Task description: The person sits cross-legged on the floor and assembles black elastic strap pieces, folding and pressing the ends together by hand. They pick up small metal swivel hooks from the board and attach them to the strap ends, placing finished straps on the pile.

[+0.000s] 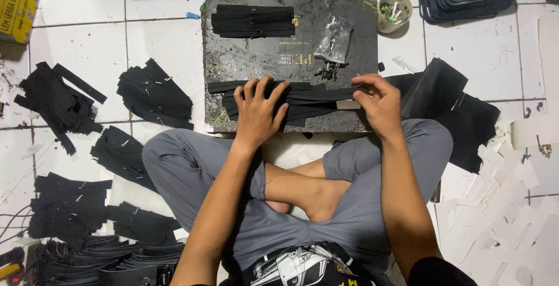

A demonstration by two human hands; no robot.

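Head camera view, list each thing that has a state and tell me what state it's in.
Left hand: flat, pressing on the black strips.
Right hand: pinching the strips' right end.
Black strips: stacked lengthwise on the dark board.
Clear plastic bag: crumpled, lying on the board.
Small cup: upright, open.

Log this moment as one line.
left hand: flat on black strips | right hand: pinching strip end | surface: dark board

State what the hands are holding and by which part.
Left hand presses flat on the black strips near their middle; right hand pinches their right end.
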